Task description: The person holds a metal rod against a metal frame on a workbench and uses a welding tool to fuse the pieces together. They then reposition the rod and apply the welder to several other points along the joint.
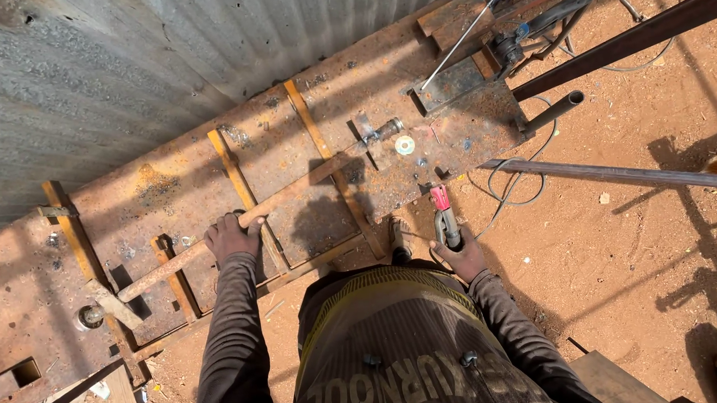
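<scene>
The rusty bar (pixel 239 228) lies slantwise across the rusted metal surface (pixel 173 193), running from a fitting near the washer (pixel 404 145) down to the left. The left hand (pixel 233 236) is closed over the bar about midway along it, fingers wrapped across the top. The right hand (pixel 460 257) is clamped on one welding clamp (pixel 445 218) with a red tip, held at the near edge of the surface; its cable (pixel 511 191) loops over the red dirt ground (pixel 619 263). Four yellowish strips lie across the surface, one of them (pixel 229 160) just beyond the left hand. One short pipe (pixel 554 111) sticks out from the right end, and one long rod (pixel 615 173) lies over the ground. A corrugated sheet wall (pixel 127 66) stands behind. Tools at the top edge are cut off and hard to make out.
</scene>
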